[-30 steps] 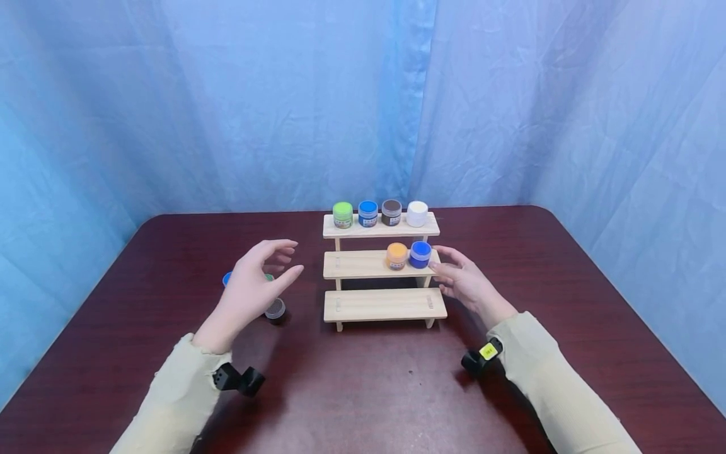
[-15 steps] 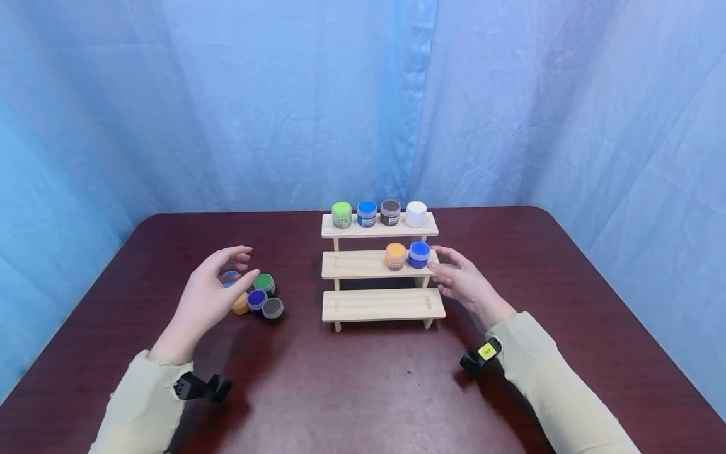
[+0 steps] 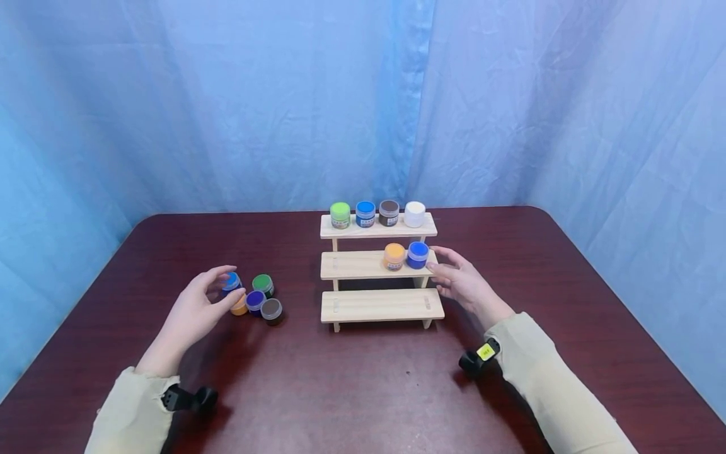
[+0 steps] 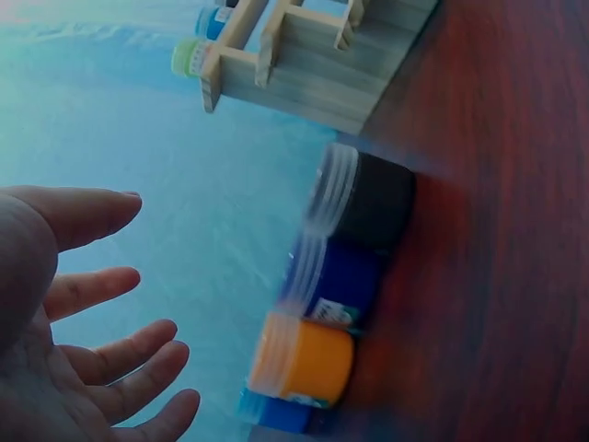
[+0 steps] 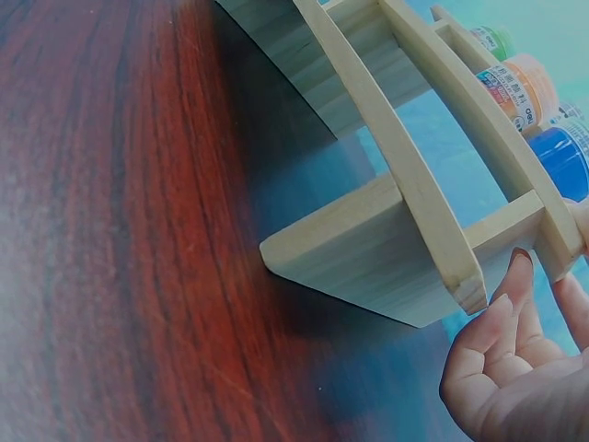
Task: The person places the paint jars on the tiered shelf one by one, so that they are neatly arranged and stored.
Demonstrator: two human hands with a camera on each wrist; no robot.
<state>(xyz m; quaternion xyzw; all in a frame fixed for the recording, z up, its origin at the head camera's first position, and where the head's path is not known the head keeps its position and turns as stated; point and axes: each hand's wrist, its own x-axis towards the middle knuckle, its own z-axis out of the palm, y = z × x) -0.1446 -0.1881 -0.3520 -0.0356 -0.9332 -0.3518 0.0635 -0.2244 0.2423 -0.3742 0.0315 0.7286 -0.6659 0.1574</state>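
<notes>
In the head view, a three-tier wooden display stand (image 3: 382, 304) stands mid-table. My right hand (image 3: 467, 284) holds the right end of its middle shelf; in the right wrist view, the lower fingers (image 5: 497, 336) are curled below that shelf end. My left hand (image 3: 195, 309) hovers at a cluster of small paint jars, fingers spread and nothing between them. The cluster has a light blue jar (image 3: 231, 282), an orange jar (image 3: 239, 306), a dark blue jar (image 3: 256, 302), a green jar (image 3: 263, 284) and a black jar (image 3: 272, 311). The left wrist view shows a gap between fingers and jars.
On the top shelf stand a light green jar (image 3: 340, 215), a blue jar (image 3: 365, 214), a dark brown jar (image 3: 389, 213) and a white jar (image 3: 414, 214). The middle shelf bears an orange jar (image 3: 394, 256) and a blue jar (image 3: 418, 255). Blue curtains (image 3: 272, 107) surround the table.
My left hand has moved left and down from beside the stand to the jar cluster, uncovering most of the jars. The right hand has stayed at the middle shelf's end.
</notes>
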